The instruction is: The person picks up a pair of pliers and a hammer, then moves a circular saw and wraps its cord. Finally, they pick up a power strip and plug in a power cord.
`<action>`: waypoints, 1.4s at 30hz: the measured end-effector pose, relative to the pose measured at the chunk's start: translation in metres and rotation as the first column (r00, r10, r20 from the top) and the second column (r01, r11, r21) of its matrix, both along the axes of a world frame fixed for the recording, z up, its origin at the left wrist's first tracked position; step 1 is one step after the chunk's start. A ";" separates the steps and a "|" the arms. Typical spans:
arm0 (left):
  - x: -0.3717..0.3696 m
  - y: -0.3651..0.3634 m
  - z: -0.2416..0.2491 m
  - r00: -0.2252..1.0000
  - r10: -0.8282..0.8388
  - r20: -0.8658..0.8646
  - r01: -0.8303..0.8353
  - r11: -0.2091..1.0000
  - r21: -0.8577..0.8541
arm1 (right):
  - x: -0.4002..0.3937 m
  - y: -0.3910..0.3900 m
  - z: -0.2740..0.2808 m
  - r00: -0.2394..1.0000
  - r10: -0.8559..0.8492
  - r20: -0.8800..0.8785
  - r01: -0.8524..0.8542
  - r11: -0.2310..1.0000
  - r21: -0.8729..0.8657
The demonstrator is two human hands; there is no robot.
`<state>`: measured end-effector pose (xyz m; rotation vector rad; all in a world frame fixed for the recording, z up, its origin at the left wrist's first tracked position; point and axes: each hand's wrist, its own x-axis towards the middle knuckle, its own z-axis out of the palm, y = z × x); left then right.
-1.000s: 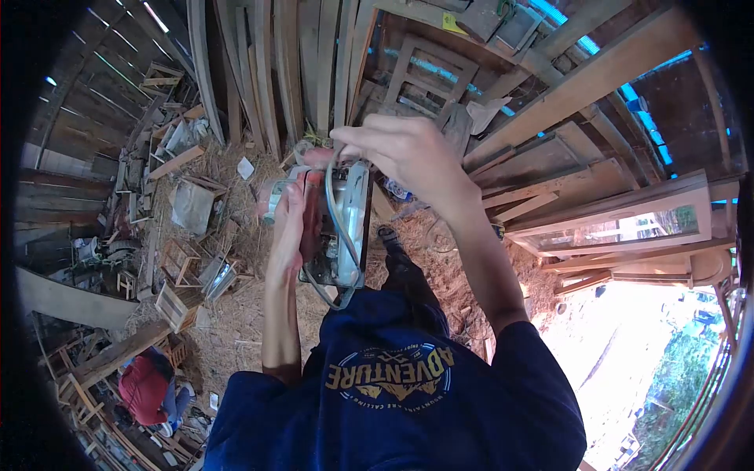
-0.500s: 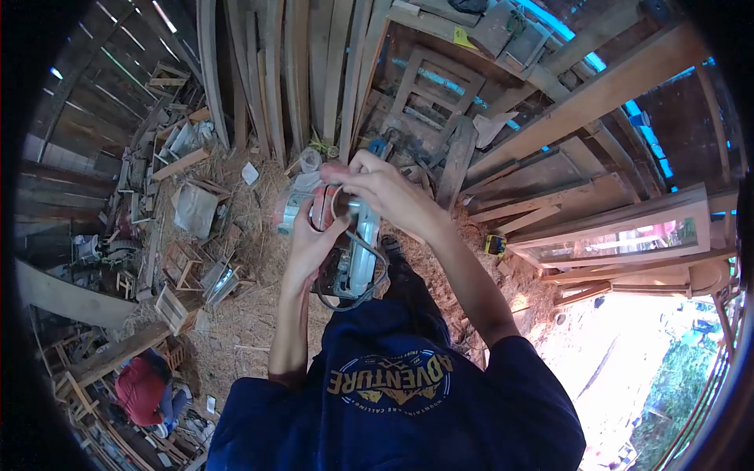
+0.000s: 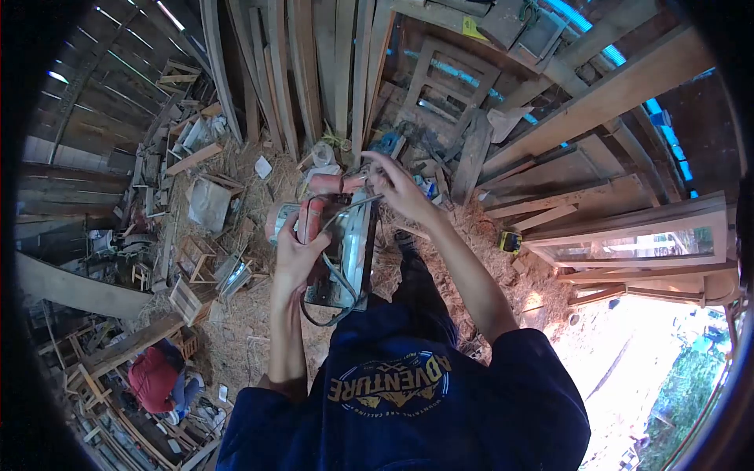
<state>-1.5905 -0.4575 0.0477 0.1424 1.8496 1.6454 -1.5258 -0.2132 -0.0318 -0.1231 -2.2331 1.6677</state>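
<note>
Your left hand (image 3: pixel 297 255) grips the red-and-silver metal power saw (image 3: pixel 334 243) at chest height. Your right hand (image 3: pixel 400 188), lower than 1 s ago, pinches its grey cord (image 3: pixel 339 276) just above the saw; winding looks underway.

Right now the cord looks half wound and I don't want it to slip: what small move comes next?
Probably lay another turn: the right hand pinches the cord above the saw, the left hand grips it, and a loop hangs loose below.
</note>
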 end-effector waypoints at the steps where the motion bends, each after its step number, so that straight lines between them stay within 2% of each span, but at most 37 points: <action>1: 0.002 0.002 0.008 1.000 0.026 -0.010 -0.026 0.999 0.037 | 0.004 0.003 -0.027 0.989 0.029 0.143 -0.019 0.997 -0.074; 2: 0.003 0.000 0.007 0.997 0.071 -0.002 -0.071 0.997 0.041 | 0.009 0.007 -0.055 0.957 0.062 0.283 -0.022 0.990 -0.142; 4: 0.006 -0.009 0.002 0.986 0.166 0.012 -0.166 0.985 0.048 | 0.023 0.004 -0.099 0.853 0.114 0.510 -0.064 0.991 -0.115; 6: -0.004 -0.016 0.012 0.998 0.060 -0.002 -0.060 0.997 0.039 | 0.051 0.007 -0.167 0.913 0.076 0.400 -0.052 0.996 -0.069; 7: -0.007 -0.019 0.015 1.000 0.006 -0.005 -0.006 0.999 0.034 | 0.060 0.006 -0.184 0.937 0.057 0.345 -0.043 0.998 -0.047; 8: -0.007 -0.021 0.014 0.999 0.035 0.017 -0.036 0.999 0.036 | 0.061 0.003 -0.182 0.956 0.049 0.290 -0.037 0.998 -0.047; 10: -0.005 -0.028 0.010 0.995 0.073 0.066 -0.075 0.996 0.040 | 0.070 0.002 -0.164 0.974 0.007 0.225 0.003 0.999 -0.041; 11: -0.004 -0.033 0.005 0.998 0.066 0.012 -0.066 0.998 0.001 | 0.076 0.002 -0.151 0.976 -0.022 0.215 0.031 0.999 -0.035; 13: -0.009 -0.039 -0.009 0.991 0.074 -0.112 -0.080 0.995 -0.052 | 0.077 0.037 -0.091 0.963 -0.074 0.258 0.073 0.997 0.015; 14: -0.012 -0.042 -0.011 0.992 0.052 -0.113 -0.058 0.997 -0.050 | 0.071 0.043 -0.058 0.961 -0.123 0.246 0.114 0.992 0.047; 16: -0.022 -0.048 -0.014 0.993 -0.001 -0.117 -0.005 0.999 -0.045 | 0.062 0.050 0.023 0.949 -0.228 0.216 0.208 0.972 0.111; 17: -0.025 -0.047 -0.016 0.985 0.009 -0.173 -0.027 0.994 -0.104 | 0.059 0.038 0.079 0.967 -0.217 0.132 0.185 0.958 0.217; 19: -0.024 -0.044 -0.016 0.988 0.143 -0.062 -0.144 0.989 -0.022 | 0.054 0.015 0.191 0.981 -0.189 -0.044 0.189 0.883 0.429; 20: -0.023 -0.046 -0.016 0.980 0.199 0.000 -0.199 0.980 0.005 | 0.051 0.018 0.185 0.975 -0.221 -0.031 0.214 0.886 0.410; 22: -0.031 -0.056 -0.027 0.979 0.202 -0.038 -0.200 0.978 0.062 | 0.043 0.028 0.169 0.960 -0.281 -0.013 0.264 0.887 0.378; 23: -0.037 -0.064 -0.035 0.976 0.210 -0.056 -0.204 0.975 0.091 | 0.052 0.044 0.161 0.883 -0.360 0.300 0.187 0.858 0.478; 26: -0.039 -0.063 -0.019 0.960 0.270 -0.075 -0.264 0.961 0.088 | 0.084 0.089 0.101 0.803 -0.422 0.421 0.105 0.796 0.596; 28: -0.037 -0.063 -0.006 0.966 0.254 -0.043 -0.253 0.967 0.013 | 0.086 0.088 0.094 0.827 -0.424 0.369 0.145 0.795 0.589; 30: -0.036 -0.059 0.003 0.978 0.197 -0.075 -0.194 0.980 0.043 | 0.081 0.085 0.103 0.851 -0.426 0.306 0.206 0.807 0.553; 32: -0.037 -0.055 0.000 0.977 0.201 -0.072 -0.193 0.976 0.099 | 0.062 0.065 0.149 0.874 -0.425 0.237 0.273 0.832 0.483; 35: -0.037 -0.052 0.006 0.963 0.243 -0.116 -0.243 0.970 0.017 | 0.050 0.036 0.201 0.935 -0.321 0.152 0.270 0.920 0.283; 38: -0.049 -0.068 -0.033 0.963 0.187 -0.194 -0.196 0.980 -0.029 | 0.038 0.041 0.165 0.931 -0.314 0.183 0.260 0.928 0.267; 39: -0.053 -0.072 -0.041 0.966 0.164 -0.199 -0.172 0.985 -0.024 | 0.035 0.053 0.124 0.944 -0.312 0.108 0.290 0.940 0.177; 40: -0.057 -0.075 -0.049 0.969 0.140 -0.205 -0.147 0.989 -0.019 | 0.038 0.060 0.103 0.931 -0.340 0.136 0.306 0.927 0.217; 42: -0.051 -0.066 -0.021 0.986 0.131 -0.101 -0.130 0.991 0.017 | 0.044 0.067 0.084 0.900 -0.393 0.188 0.329 0.896 0.299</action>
